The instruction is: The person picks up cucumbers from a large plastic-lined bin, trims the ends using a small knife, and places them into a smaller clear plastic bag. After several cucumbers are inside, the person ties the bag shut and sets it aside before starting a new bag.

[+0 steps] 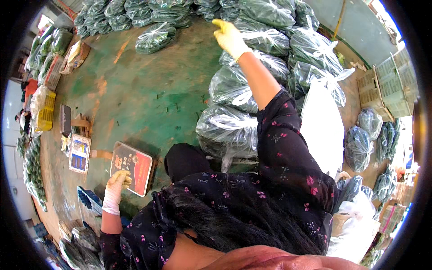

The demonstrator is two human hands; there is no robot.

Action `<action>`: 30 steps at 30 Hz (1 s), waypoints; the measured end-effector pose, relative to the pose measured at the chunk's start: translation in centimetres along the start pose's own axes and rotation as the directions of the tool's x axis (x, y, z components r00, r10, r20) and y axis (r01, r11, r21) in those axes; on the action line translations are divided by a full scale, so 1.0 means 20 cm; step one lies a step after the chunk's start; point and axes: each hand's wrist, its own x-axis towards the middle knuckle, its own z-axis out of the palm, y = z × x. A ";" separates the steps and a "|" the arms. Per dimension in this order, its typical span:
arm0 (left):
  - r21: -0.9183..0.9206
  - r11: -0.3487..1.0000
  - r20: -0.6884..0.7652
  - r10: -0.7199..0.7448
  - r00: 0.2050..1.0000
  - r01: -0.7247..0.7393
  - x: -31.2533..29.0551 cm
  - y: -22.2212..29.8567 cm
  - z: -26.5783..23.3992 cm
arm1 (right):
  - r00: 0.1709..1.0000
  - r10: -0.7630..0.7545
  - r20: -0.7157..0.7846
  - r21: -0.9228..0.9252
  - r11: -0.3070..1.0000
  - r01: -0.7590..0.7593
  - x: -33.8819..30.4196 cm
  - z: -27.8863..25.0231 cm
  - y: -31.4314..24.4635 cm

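My left hand [118, 185], in a white and yellowed glove, is at the lower-left edge of a flat rectangular box-like thing [135, 166] with a red and dark printed top. Its fingers are curled over that edge; their undersides are hidden. Stretched far forward, my right hand [229, 38], gloved the same way, has fingers extended and apart, with nothing seen in them. It is beside a stack of clear plastic bags [263, 40] filled with dark green produce and tied with white knots. A fuller-looking bag [227, 130] lies closer, by my right side.
One lone filled bag [156, 38] lies on the green floor [157, 90] before a far row of bags. At left are a blue-screened device [80, 154] and a yellow crate [46, 111]. Pale crates [393, 81] stand at right, near more bags [358, 148].
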 end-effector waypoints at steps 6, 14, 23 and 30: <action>-0.038 0.999 -0.048 -0.006 0.999 0.004 -0.25 -0.06 -0.10 | 0.983 0.058 0.177 0.148 0.985 -0.085 -0.20 0.27 -0.09; -0.131 0.991 -0.302 -0.049 0.952 0.009 -0.86 -0.35 -0.19 | 0.782 -0.309 0.542 0.311 0.938 0.155 -0.48 0.58 -0.87; -0.447 0.849 -0.674 -0.112 0.730 -0.281 -1.60 -0.89 -0.20 | 0.108 -0.646 0.756 0.598 0.748 0.289 -1.18 1.00 -1.81; -0.487 0.731 -0.873 -0.422 0.244 -0.478 -1.96 -1.43 0.00 | -0.186 -0.632 0.752 0.659 0.727 0.191 -1.52 1.05 -2.16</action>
